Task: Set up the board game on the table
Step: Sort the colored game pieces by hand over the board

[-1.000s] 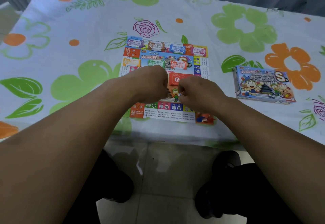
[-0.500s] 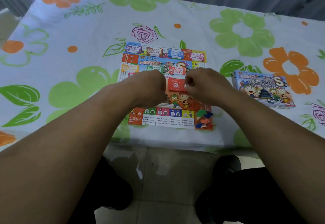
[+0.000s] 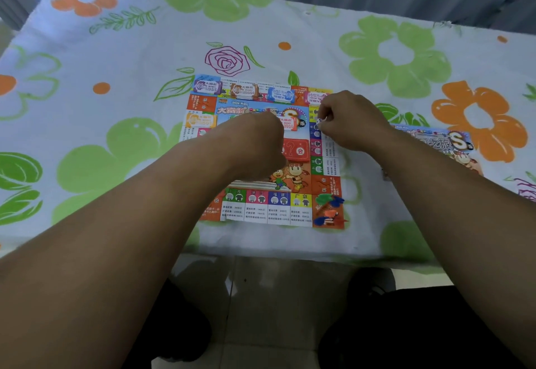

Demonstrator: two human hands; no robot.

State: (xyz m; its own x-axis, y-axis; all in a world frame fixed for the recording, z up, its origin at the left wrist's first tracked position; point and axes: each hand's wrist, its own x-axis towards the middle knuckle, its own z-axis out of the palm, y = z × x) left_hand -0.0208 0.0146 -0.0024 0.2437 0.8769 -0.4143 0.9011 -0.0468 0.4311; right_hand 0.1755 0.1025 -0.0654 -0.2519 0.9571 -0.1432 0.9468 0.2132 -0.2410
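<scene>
left grip [image 3: 255, 142]: curled, knuckles up, above middle of board [image 3: 252, 209]; fingers hidden, so clamped or not cannot be told. just right of it, red card stack [image 3: 293, 150] flat on board. further right, small white die [image 3: 319, 121] pinched at fingertips of right grip [image 3: 351, 122], held above board's right column, up and right of card stack. no long axis on die; right grip nearer. beyond, box [image 3: 452, 142] on table [image 3: 87, 107]. against half a second ago: right grip shifted from card stack toward right edge; left grip much as before.
</scene>
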